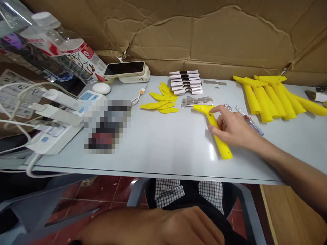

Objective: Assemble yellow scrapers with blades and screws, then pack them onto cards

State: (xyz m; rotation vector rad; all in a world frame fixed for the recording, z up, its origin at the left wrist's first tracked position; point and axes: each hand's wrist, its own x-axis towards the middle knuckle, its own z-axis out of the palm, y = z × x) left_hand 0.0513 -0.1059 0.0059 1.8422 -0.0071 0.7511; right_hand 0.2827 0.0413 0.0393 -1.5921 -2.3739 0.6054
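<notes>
Yellow handle: it is lying slantwise under your right hand, on the near part of the grey table (158,146), and this is the one, yellow handle (222,144)
How it feels: it is looking light, stiff and smooth, like plastic, so it may be a bit slippery; the thin top is seeming easier to break
Where to hold: the round stem is looking like the best place for your thumb and fingers
Right hand (228,124): your fingers are bending, with a middling gap between thumb and pointing finger; both are seeming to touch the handle, but I am not able to tell if you are squeezing
Left hand (189,224): it is hovering low, near your lap; I am not able to tell how far it is opening or if it is holding anything
Screws (228,107): they are sitting just behind your right hand
Screwdriver (251,124): it is lying beside that hand
Metal strips (200,101): they are lying just behind the handle's top
</notes>
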